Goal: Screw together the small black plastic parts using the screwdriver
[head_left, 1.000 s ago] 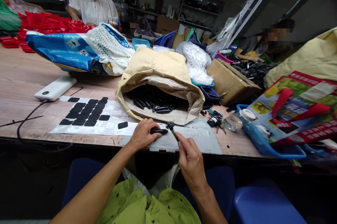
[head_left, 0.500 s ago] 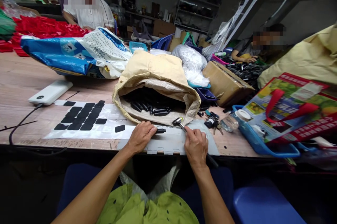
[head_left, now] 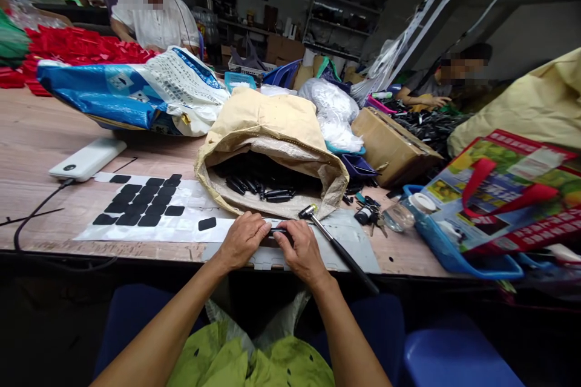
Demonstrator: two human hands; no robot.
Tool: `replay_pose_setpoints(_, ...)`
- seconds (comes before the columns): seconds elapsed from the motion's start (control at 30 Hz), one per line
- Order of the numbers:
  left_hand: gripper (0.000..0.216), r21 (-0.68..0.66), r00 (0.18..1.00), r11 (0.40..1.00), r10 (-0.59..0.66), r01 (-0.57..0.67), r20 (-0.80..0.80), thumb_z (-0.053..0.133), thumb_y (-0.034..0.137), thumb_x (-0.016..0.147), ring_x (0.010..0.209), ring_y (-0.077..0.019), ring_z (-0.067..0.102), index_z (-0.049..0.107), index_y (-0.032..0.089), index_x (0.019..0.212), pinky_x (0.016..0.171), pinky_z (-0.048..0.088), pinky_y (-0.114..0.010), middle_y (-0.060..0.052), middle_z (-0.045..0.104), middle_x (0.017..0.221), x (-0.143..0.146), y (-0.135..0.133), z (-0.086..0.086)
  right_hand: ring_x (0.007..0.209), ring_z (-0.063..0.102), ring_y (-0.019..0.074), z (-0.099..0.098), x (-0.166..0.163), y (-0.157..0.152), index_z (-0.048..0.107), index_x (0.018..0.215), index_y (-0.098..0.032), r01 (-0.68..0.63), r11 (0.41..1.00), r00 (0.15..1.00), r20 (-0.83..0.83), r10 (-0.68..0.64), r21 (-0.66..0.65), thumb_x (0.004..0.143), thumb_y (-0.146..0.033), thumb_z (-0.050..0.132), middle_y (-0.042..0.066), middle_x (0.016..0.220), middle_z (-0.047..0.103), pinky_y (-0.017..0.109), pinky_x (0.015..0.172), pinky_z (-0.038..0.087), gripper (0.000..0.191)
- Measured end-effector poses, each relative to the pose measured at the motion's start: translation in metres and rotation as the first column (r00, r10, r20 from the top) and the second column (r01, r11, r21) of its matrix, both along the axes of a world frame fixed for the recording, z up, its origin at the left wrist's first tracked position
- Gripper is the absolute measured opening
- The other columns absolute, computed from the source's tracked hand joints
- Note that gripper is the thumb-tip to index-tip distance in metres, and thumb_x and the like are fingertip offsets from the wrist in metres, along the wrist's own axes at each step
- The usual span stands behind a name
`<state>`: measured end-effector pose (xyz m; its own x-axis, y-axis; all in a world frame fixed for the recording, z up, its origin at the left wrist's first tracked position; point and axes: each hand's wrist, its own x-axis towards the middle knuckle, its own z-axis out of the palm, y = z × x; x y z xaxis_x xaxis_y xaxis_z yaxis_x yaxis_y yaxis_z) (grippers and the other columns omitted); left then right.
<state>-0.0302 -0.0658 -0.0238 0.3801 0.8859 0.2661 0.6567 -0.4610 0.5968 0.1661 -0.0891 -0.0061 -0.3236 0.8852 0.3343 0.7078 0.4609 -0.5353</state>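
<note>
A small black cylindrical piece (head_left: 275, 231) lies between my two hands, mostly hidden by the fingers. My left hand (head_left: 244, 238) is closed on one end of it, and my right hand (head_left: 300, 248) pinches the other end. Under them is a flat grey board (head_left: 267, 258) at the table's front edge. Just right of my right hand rests a hammer (head_left: 338, 248), its head on the board and its black handle sticking out past the edge. Behind the hands, a tan sack (head_left: 272, 114) gapes toward me with many similar black pieces (head_left: 261, 187) inside.
White sheets with black rounded stickers (head_left: 144, 202) and a white power bank (head_left: 87, 160) are at left. To the right are keys (head_left: 370, 214), a clear jar (head_left: 399, 217) and a blue tray (head_left: 454, 260) holding a colourful bag (head_left: 503, 193). Other people sit across the table.
My right hand has let go of the hammer, which now lies on the board. It has moved left and taken hold of the black piece beside my left hand.
</note>
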Motion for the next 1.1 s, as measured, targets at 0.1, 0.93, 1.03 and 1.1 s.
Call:
replay_pose_setpoints(0.1, 0.045, 0.005, 1.000, 1.000, -0.003, 0.003, -0.001, 0.037, 0.038, 0.107, 0.079, -0.0199, 0.048, 0.057, 0.021, 0.070, 0.077, 0.035, -0.036, -0.002, 0.058, 0.077, 0.000, 0.000, 0.000, 0.089, 0.052, 0.0216, -0.009, -0.002, 0.005, 0.065, 0.101, -0.021, -0.024, 0.998, 0.999, 0.027, 0.022, 0.060, 0.104, -0.039, 0.047, 0.005, 0.094, 0.067, 0.034, 0.081, 0.039, 0.026)
replay_pose_setpoints(0.93, 0.032, -0.088, 0.977, 0.995, -0.032, 0.052, 0.212, 0.058, 0.045, 0.094, 0.083, -0.0193, 0.054, 0.065, 0.020, 0.076, 0.077, 0.039, -0.033, -0.002, 0.063, 0.080, -0.006, -0.010, 0.014, 0.086, 0.058, 0.0209, 0.002, 0.004, -0.005, 0.067, 0.099, -0.022, -0.084, 0.995, 0.980, -0.184, 0.071, -0.061, 0.080, -0.028, 0.065, 0.002, 0.084, 0.067, 0.034, 0.082, 0.042, 0.020)
replay_pose_setpoints(1.03, 0.030, -0.091, 0.971, 0.994, -0.038, 0.061, 0.236, 0.062, 0.046, 0.091, 0.082, -0.0194, 0.055, 0.064, 0.020, 0.076, 0.076, 0.039, -0.033, -0.002, 0.062, 0.080, -0.007, -0.011, 0.014, 0.085, 0.057, 0.0209, 0.005, 0.004, -0.007, 0.067, 0.098, -0.022, -0.094, 0.994, 0.980, -0.183, 0.083, -0.056, 0.079, -0.027, 0.064, 0.001, 0.082, 0.065, 0.034, 0.081, 0.042, 0.020)
replay_pose_setpoints(1.1, 0.028, -0.096, 0.966, 0.993, -0.037, 0.063, 0.255, 0.064, 0.045, 0.089, 0.082, -0.0195, 0.055, 0.063, 0.019, 0.077, 0.076, 0.039, -0.032, -0.001, 0.061, 0.080, -0.007, -0.011, 0.014, 0.087, 0.057, 0.0208, 0.009, 0.009, -0.005, 0.067, 0.101, -0.022, -0.112, 0.993, 0.973, -0.208, 0.103, -0.028, 0.080, -0.028, 0.063, 0.002, 0.086, 0.066, 0.034, 0.083, 0.043, 0.022)
